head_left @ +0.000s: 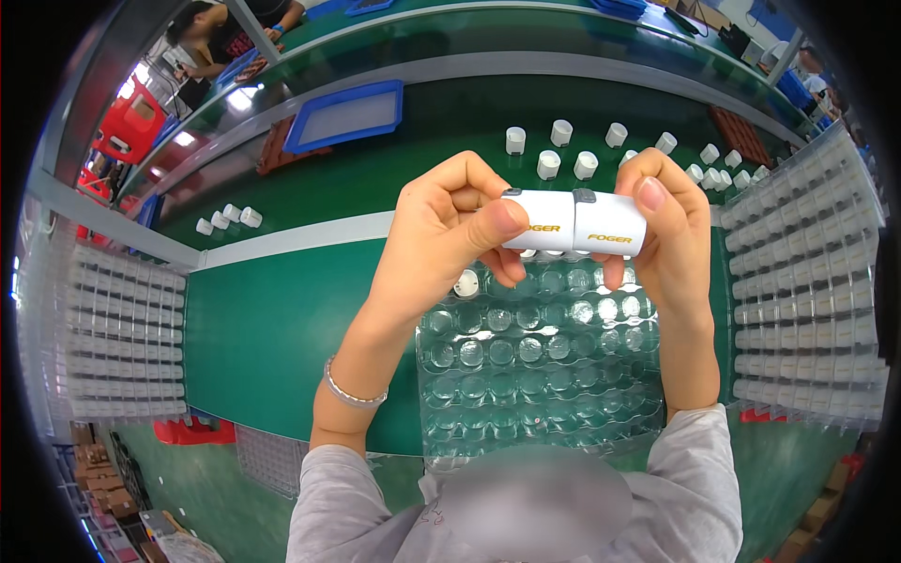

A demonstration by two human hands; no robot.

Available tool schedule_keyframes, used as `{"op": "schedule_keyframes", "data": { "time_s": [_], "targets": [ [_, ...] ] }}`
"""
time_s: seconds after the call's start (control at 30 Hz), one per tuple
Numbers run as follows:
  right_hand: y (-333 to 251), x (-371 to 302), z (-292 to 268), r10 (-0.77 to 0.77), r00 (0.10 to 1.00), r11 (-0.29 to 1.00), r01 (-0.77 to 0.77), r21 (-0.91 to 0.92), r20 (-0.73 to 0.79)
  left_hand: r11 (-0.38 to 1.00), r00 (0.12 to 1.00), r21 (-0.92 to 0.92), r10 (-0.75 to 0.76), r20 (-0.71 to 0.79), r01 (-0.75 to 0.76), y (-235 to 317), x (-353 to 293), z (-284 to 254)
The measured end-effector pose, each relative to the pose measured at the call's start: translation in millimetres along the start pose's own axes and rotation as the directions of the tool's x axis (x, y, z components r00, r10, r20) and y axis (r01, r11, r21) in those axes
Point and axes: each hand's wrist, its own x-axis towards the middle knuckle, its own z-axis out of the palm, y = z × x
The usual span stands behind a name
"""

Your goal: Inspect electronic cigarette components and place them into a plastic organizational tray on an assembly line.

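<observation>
My left hand [436, 230] grips a white plastic cylinder [546, 208] between thumb and fingers. A second white cylinder [615, 214] is in my right hand [674, 230], thumb on its outer end. The two are held level above the work surface, end to end, with their inner ends meeting or nearly so. Both carry gold print and a dark grey tab on top. Beneath my hands lies a clear plastic tray [469, 387] with rows of round pockets. One white round piece [466, 283] sits in it by my left wrist; part of its far rows is hidden.
Several white cylinders [548, 165] stand on the green conveyor ahead, with a small group [232, 216] at its left. A blue tray [352, 117] rests there too. Stacks of filled clear trays flank me, left [127, 338] and right [807, 291]. Another person [239, 38] sits far left.
</observation>
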Motion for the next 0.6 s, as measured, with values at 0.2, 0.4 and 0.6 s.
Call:
{"op": "schedule_keyframes", "data": {
  "time_s": [0.2,0.4,0.6],
  "targets": [
    [11.0,6.5,-5.9,-0.257,0.963,0.953,0.239,0.187,0.079,0.931,0.953,0.234,0.299,-0.042,-0.282,4.8,0.4,4.7],
    [20.7,7.1,-0.7,-0.31,0.931,0.951,0.304,0.061,0.191,0.79,0.842,0.315,0.535,0.066,-0.526,3.7,-4.0,8.8],
    [27.2,5.8,-18.0,0.033,0.98,0.924,0.046,-0.38,0.197,0.77,0.964,0.586,0.151,0.219,-0.253,-8.6,0.2,-21.2]
  ]
}}
